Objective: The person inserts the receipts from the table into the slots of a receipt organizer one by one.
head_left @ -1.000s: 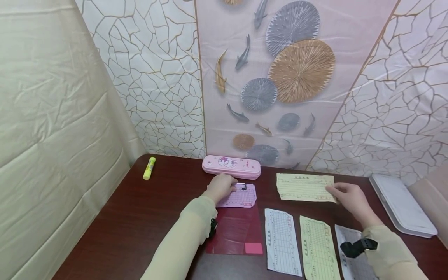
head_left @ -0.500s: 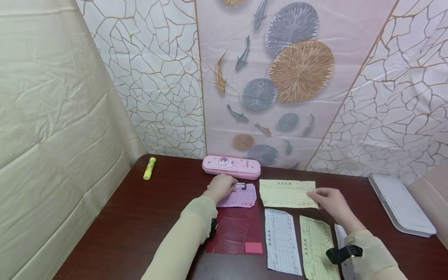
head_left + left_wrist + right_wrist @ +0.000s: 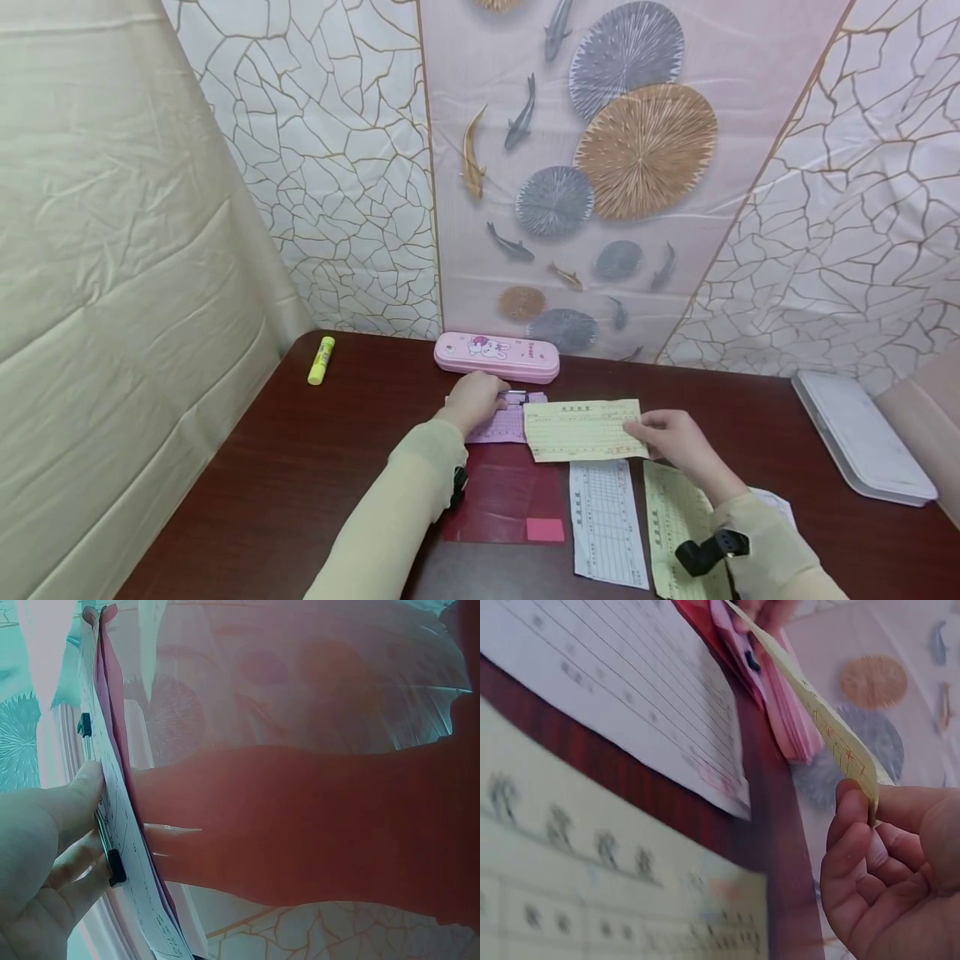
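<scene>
My left hand point(image 3: 475, 402) pinches the metal clip point(image 3: 107, 832) at the top of a translucent red clip folder point(image 3: 495, 496). Under the clip lies a pink printed form point(image 3: 501, 428). In the left wrist view my thumb is on one side of the clip and fingers sit below it. My right hand point(image 3: 677, 440) pinches the right edge of a pale yellow printed form point(image 3: 581, 431) between thumb and fingers. That form overlaps the right part of the pink one in the head view. The right wrist view shows it nearly edge-on, slightly bowed point(image 3: 825, 720).
A white form point(image 3: 609, 529) and another yellow form point(image 3: 675, 517) lie right of the folder, with one more paper point(image 3: 775, 502) partly under my right sleeve. Behind stands a pink pencil case point(image 3: 497, 358). A yellow glue stick point(image 3: 321, 361) lies far left, a white flat case point(image 3: 862, 437) far right.
My right hand has carried the yellow form leftward and a little toward me, from beside the folder to over the pink form's right side. The left hand has stayed at the clip.
</scene>
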A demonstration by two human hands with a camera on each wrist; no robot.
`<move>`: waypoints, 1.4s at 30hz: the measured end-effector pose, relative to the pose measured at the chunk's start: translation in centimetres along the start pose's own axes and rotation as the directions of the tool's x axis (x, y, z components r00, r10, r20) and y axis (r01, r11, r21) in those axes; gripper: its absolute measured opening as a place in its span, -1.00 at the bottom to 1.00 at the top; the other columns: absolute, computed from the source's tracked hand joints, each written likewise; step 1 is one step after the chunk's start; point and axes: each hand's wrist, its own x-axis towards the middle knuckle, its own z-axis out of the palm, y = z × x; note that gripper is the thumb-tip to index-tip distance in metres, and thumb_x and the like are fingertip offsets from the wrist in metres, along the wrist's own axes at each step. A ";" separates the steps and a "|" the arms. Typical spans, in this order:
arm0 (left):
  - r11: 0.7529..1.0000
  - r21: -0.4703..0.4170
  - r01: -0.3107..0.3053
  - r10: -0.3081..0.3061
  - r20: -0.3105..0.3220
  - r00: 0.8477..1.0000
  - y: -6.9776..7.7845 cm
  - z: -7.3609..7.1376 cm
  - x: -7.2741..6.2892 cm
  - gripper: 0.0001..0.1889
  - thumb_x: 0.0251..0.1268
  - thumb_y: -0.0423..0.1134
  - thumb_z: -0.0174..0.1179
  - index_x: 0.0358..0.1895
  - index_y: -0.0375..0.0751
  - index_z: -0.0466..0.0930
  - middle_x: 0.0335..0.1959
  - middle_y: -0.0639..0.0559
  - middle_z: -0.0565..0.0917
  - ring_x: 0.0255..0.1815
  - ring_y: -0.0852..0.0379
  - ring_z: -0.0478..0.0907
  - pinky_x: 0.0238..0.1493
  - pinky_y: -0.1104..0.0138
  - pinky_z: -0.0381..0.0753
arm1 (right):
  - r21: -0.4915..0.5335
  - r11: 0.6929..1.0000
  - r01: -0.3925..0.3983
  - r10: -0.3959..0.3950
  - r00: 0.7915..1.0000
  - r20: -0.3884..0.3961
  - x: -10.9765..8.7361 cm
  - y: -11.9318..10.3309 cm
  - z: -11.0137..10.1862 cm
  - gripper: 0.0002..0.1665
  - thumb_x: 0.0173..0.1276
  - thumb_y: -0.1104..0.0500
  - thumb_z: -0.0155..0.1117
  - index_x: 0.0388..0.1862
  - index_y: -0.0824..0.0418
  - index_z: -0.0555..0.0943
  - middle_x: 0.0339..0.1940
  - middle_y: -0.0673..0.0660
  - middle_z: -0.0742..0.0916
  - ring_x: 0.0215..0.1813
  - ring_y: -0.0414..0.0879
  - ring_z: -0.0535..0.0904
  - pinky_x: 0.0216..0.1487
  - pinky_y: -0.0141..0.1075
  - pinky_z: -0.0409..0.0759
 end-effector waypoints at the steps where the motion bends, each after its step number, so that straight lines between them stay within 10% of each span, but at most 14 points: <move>1: 1.000 0.002 0.002 -0.002 0.004 1.000 0.0 0.0 0.0 -0.76 0.24 -0.09 0.25 -0.06 0.01 0.70 -0.12 0.15 0.71 0.02 0.15 0.59 0.11 0.29 0.50 | 0.006 1.000 -0.007 0.007 1.000 0.007 0.0 -0.1 0.2 -0.61 0.33 -0.02 0.24 -0.26 0.33 0.65 -0.54 0.03 0.56 -0.45 -0.13 0.44 -0.40 -0.28 0.51; 42: 1.000 -0.026 -0.003 0.003 0.001 1.000 -0.1 0.1 0.1 -0.72 0.25 -0.08 0.22 -0.01 -0.01 0.69 -0.09 0.13 0.71 0.03 0.12 0.58 0.13 0.29 0.49 | 0.228 0.953 -0.201 0.184 0.978 0.095 2.3 -4.8 8.5 -0.77 0.30 0.17 0.26 -0.34 0.36 0.60 -0.70 0.04 0.52 -0.67 -0.21 0.46 -0.59 -0.41 0.50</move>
